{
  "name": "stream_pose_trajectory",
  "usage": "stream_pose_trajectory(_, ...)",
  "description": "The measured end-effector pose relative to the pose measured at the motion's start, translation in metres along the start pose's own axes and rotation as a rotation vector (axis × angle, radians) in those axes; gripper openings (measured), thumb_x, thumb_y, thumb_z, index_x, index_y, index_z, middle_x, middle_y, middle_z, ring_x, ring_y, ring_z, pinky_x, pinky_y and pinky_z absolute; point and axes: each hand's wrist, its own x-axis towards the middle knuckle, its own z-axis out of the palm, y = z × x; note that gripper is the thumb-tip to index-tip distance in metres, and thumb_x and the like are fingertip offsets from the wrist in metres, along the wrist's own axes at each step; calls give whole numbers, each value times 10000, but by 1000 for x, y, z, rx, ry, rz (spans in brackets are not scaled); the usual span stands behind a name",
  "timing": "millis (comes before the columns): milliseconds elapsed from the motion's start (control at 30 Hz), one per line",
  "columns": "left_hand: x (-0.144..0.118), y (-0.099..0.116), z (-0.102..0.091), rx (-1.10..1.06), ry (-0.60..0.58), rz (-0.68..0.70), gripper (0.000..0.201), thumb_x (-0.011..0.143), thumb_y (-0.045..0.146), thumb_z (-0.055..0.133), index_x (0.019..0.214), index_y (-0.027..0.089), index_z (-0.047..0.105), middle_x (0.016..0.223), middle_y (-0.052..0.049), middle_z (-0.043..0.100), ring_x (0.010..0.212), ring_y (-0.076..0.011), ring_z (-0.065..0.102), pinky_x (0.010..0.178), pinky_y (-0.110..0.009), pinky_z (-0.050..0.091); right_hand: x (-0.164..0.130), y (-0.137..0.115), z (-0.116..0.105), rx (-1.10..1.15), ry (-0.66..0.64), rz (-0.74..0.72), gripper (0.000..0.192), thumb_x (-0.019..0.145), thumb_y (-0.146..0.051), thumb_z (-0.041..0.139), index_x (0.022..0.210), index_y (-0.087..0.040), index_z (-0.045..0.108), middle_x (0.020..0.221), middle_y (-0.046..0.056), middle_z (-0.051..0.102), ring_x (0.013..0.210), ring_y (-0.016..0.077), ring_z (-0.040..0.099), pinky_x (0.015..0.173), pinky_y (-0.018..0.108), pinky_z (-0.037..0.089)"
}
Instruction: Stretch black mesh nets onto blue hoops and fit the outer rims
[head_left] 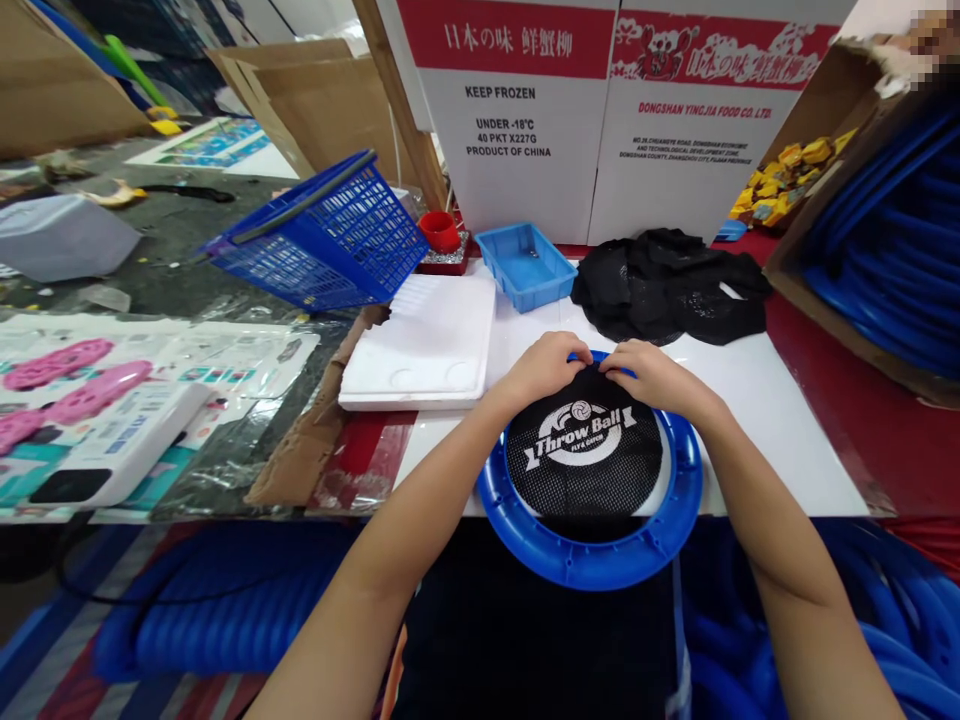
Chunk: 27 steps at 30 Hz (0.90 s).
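Observation:
A blue plastic ring [592, 565] leans on the table's front edge, its near side overhanging toward my body. Inside it lies a round black mesh [600, 485] with "Throw Ball" printed in white; at the near side a dark gap shows between mesh and ring. My left hand [551, 362] is closed, its fingertips pinching at the ring's far edge. Just to its right, my right hand [649, 372] is closed in the same way on that far edge. Whether the fingertips also grip the mesh border is hidden. Beyond my right hand lies a pile of black mesh pieces [671, 285].
Behind my hands stand a light-blue tray [529, 270] and a tall white carton [525, 180]. Left are a white foam block [420, 345] and a tilted blue basket [322, 235]. A box of stacked blue rings [885, 230] stands right; more blue rings [225, 600] lie below the table.

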Motion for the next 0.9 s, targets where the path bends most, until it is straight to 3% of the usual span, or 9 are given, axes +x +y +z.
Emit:
stream_pose_trajectory(433,1,0,1,42,7,3,242,927,69,642,1006,172,847,1084,-82,823,1014,-224,747,1028,-390,584,1,-1,2,-19,11,7,344,1034,-168,557,1234,-214,832,1069,126,793,998,295,681,939,446,526)
stream_pose_trajectory(900,2,-7,2,-96,23,-6,243,927,56,671,985,195,861,1062,-65,817,995,-202,751,1018,-374,599,-1,1,1,-46,24,27,364,1037,-169,537,1247,-208,831,1044,124,780,963,280,659,885,415,515)
